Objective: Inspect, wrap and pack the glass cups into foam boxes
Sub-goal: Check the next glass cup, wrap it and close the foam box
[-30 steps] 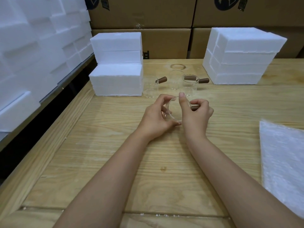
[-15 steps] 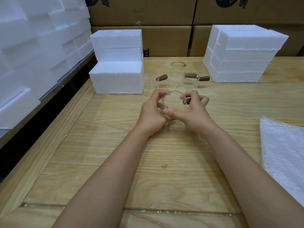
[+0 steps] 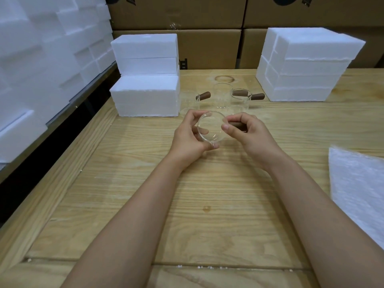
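In the head view, the person is holding one glass cup [image 3: 211, 126] up over the wooden table [image 3: 207, 215], and it is lying tipped so that a round end is facing the camera. The left hand [image 3: 190, 138] is curling round the cup's body, with thumb and fingers pinching its edge. The right hand [image 3: 249, 134] is gripping the cup's brown handle [image 3: 236, 126], fingers folded round it. By the look of it, the person is checking this cup over, so the inspecting step is under way

Three other cups [image 3: 222, 96] are standing bare at the back of the table, between the left foam boxes [image 3: 145, 88] and the right foam boxes [image 3: 305, 65]. The white wrapping sheet [image 3: 361, 190] is lying flat at the right edge, well apart from both hands. No wrapped cup is showing anywhere, and every foam box is sitting closed, so whether any is already holding a cup cannot be told. The job is looking early: the held cup is waiting on wrapping and packing, and the three behind it are waiting on all three steps
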The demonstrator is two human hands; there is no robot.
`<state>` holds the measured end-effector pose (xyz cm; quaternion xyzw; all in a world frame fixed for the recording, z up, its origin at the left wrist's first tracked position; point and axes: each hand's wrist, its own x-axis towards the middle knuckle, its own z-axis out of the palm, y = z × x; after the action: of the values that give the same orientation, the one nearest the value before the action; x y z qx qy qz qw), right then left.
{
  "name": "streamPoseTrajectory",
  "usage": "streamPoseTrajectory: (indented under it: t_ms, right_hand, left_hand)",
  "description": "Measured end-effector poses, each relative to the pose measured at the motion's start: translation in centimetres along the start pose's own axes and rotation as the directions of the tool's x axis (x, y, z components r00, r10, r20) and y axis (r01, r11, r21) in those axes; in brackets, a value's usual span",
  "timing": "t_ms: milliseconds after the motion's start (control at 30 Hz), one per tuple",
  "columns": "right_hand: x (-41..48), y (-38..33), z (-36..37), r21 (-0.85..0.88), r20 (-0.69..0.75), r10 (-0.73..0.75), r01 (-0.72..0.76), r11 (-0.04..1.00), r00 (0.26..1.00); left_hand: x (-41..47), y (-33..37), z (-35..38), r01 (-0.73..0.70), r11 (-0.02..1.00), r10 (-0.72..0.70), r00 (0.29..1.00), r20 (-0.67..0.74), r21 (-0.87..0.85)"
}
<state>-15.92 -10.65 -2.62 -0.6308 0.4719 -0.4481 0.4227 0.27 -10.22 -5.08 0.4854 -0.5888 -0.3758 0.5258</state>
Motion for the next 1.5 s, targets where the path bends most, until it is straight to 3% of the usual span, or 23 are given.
streamPoseTrajectory:
  t_ms: [367,533,733,967,1200,1367,1500]
  right_hand:
    - [0.1,-0.4,1.1,-0.075,-0.249,-0.007,-0.012,0.997,0.968]
    - [-0.3,-0.9,2.0,-0.169,-0.372,0.021,-0.090,0.982,0.928]
    - [-0.5,-0.6,2.7,-0.347,-0.283,0.057,-0.158,0.925,0.957]
    - [-0.5,0.0,1.7,-0.459,-0.085,-0.038,-0.005,0.889,0.996]
    - [-0.4,0.0,-0.3,-0.218,0.046,-0.086,0.094,0.971,0.995]
    - [-0.1,0.5,-1.5,0.093,0.110,-0.047,0.037,0.995,0.993]
    - [0.3,0.7,-2.4,0.185,0.131,-0.053,0.028,0.982,0.990]
  left_hand:
    - [-0.4,0.8,0.4,-0.085,0.993,0.085,0.996,0.009,0.076]
    - [-0.7,1.1,0.8,-0.145,0.975,0.141,0.989,0.034,0.166]
    - [-0.7,0.7,0.8,-0.134,0.974,0.134,0.991,0.012,0.182]
    - [-0.3,0.6,0.5,-0.100,0.985,0.100,0.995,0.006,0.144]
    - [-0.2,0.4,0.2,-0.039,0.998,0.039,0.999,-0.005,0.059]
    - [-0.2,0.5,0.2,-0.040,0.998,0.038,0.999,0.026,0.058]
    - [-0.2,0.6,0.1,-0.040,0.999,0.039,0.998,0.056,0.024]
